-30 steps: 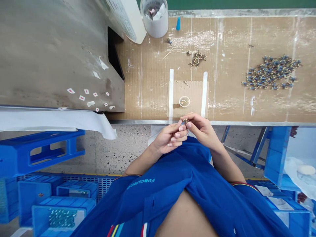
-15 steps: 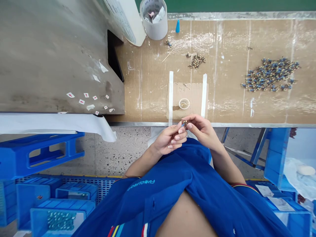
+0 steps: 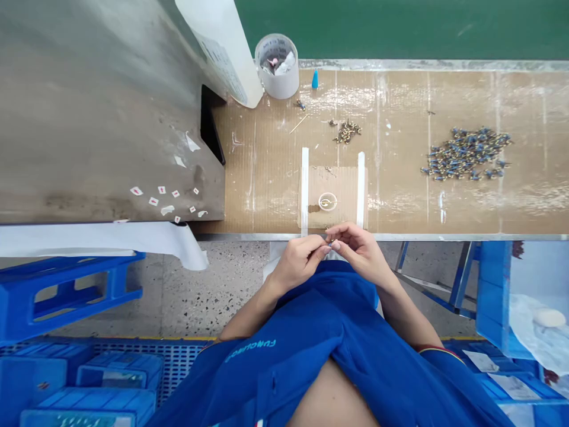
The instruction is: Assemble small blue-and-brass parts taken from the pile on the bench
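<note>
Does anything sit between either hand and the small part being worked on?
Nothing visible does. The left hand and the right hand both pinch the small part directly with their fingertips, just in front of the bench edge. No tool or other item lies between fingers and part.

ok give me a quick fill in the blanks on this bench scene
1. Beyond the left hand and right hand, which pinch a part, a ring lies between two ___ tape strips.
2. The big pile lies to the ring's ___.
3. The cone beside the cup is ___.
Missing: white; right; blue.
</note>
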Tool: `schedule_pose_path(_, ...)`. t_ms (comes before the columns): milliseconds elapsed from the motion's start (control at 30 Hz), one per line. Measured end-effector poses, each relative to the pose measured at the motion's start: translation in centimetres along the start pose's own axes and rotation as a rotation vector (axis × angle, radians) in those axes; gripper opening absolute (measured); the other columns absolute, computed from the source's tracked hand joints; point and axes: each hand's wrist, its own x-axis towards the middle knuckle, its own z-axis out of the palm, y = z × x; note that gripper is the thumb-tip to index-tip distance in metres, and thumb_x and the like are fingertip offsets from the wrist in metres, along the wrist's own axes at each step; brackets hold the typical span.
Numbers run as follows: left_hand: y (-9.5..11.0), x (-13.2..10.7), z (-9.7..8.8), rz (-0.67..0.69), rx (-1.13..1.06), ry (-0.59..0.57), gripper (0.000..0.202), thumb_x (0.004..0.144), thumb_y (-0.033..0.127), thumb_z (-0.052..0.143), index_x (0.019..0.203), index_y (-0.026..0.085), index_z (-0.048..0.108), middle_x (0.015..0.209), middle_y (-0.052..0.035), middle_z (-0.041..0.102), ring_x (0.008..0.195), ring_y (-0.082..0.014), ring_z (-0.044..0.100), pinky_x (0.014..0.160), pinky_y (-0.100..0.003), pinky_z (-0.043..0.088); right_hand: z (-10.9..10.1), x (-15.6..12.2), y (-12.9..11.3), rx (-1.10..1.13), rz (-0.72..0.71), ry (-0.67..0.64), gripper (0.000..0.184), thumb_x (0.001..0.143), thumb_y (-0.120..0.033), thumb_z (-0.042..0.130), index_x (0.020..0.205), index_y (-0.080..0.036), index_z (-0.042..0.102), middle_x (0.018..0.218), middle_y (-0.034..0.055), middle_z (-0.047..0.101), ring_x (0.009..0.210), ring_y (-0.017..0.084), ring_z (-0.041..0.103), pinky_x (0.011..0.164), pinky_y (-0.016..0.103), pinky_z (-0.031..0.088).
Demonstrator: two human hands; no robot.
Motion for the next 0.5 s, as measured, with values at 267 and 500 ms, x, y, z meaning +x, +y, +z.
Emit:
schedule_pose_path(267,0.3,-0.8,-0.8,-0.074,-0.133,0.050,0.032,0.104,0.038,0.049,0.093,0.013,0.065,0.070,-0.0032,0.066,0.059,-0.0095,0.062,0.057,-0.018,0.048,-2.6,0.6,-0.4,-0.076,-0.077,0.180,0.033,0.082,-0.048,0.071,0.089,-0.015,0.068,0.083,0.0045,0.070,0.068,0.005,0.063,0.064,0.017,0.054)
schedule_pose_path(500,0.2,-3.6,-8.2,-0.080,0.065,0.731,0.022,0.096,0.024,0.059,0.079,0.011,0.067,0.059,-0.0003,0.060,0.047,-0.0063,0.052,0.040,-0.015,0.036,-14.8,5.3,0.3,-0.497,-0.224,0.892,0.035,0.080,-0.046,0.068,0.093,-0.013,0.065,0.089,0.0065,0.067,0.078,0.010,0.062,0.075,0.026,0.053)
